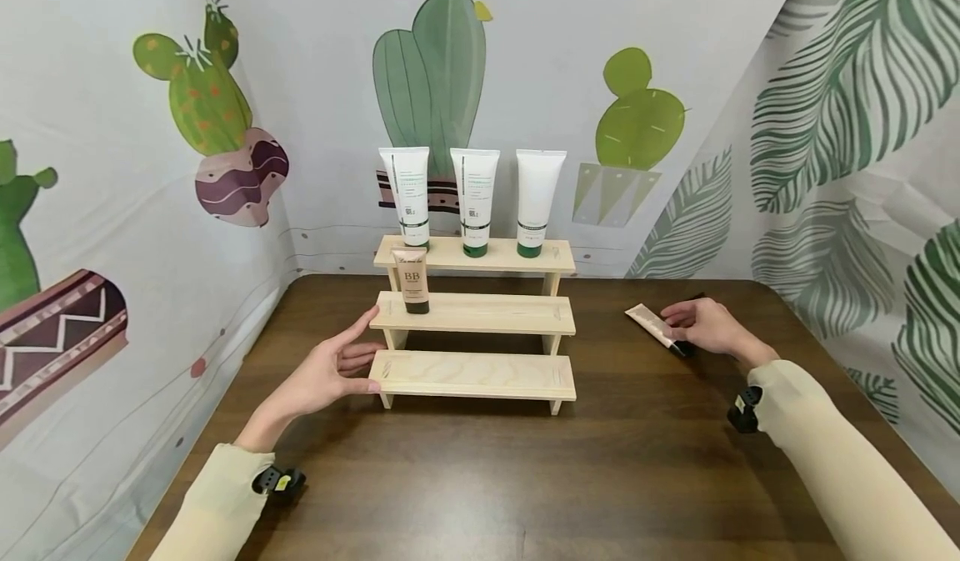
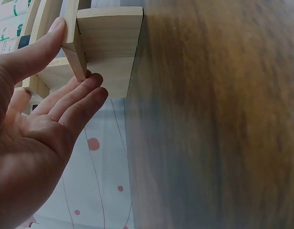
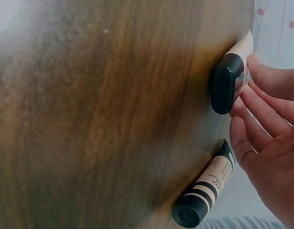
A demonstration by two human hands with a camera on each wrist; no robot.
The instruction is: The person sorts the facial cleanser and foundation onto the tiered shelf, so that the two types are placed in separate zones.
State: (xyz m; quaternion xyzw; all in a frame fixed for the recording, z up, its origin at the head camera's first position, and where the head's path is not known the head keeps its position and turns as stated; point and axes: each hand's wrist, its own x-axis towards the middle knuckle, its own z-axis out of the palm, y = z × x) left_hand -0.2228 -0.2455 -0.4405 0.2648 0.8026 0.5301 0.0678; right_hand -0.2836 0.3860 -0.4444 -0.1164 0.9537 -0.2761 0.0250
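Observation:
My left hand (image 1: 330, 373) is at the left end of a three-step wooden stand (image 1: 472, 369). Its thumb touches the lowest step, and the index fingertip reaches the end of the middle step. Fairly straight fingers (image 2: 82, 98) meet the stand's side in the left wrist view. On the right, my right hand (image 1: 708, 328) pinches a beige cream tube (image 1: 649, 323) with a black cap (image 3: 224, 86), low at the tabletop. A second beige tube with black bands (image 3: 216, 176) lies beside that hand, mostly hidden behind it in the head view.
Three white tubes (image 1: 475, 198) with green caps stand upright on the top step. A beige BB cream tube (image 1: 412, 282) stands on its black cap at the middle step's left end. Behind the brown table (image 1: 465, 478) hangs a cactus-print cloth (image 1: 540, 61).

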